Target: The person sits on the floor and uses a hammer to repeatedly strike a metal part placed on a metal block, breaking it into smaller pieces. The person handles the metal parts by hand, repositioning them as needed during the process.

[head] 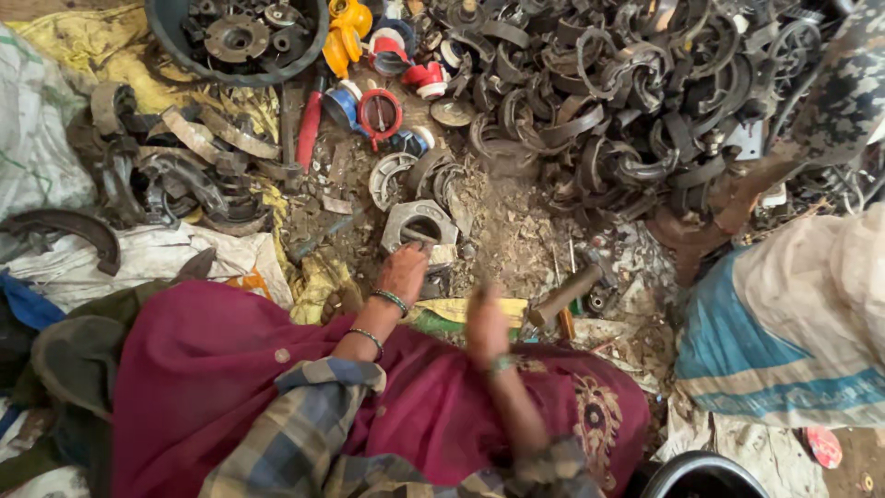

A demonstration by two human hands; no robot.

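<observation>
My left hand (403, 272), with bangles at the wrist, reaches forward onto the near edge of a grey square metal casting with a round hole (419, 221) that lies on the dirty ground; its fingers curl on the casting. My right hand (486, 325) is blurred and raised over my magenta lap (212, 369), its fingers drawn together. A hammer-like tool with a thick cylindrical head (562, 295) lies just to its right; whether the hand grips it is unclear. A yellow-green flat piece (456, 310) lies between my hands.
A big heap of dark curved metal scrap (627, 101) fills the far right. A black tub of round parts (238, 37) stands far left, beside red, blue and yellow plastic pieces (378, 101). Another person's foot (710, 221) and camouflage leg (843, 92) stand right, above a blue-white sack (784, 323).
</observation>
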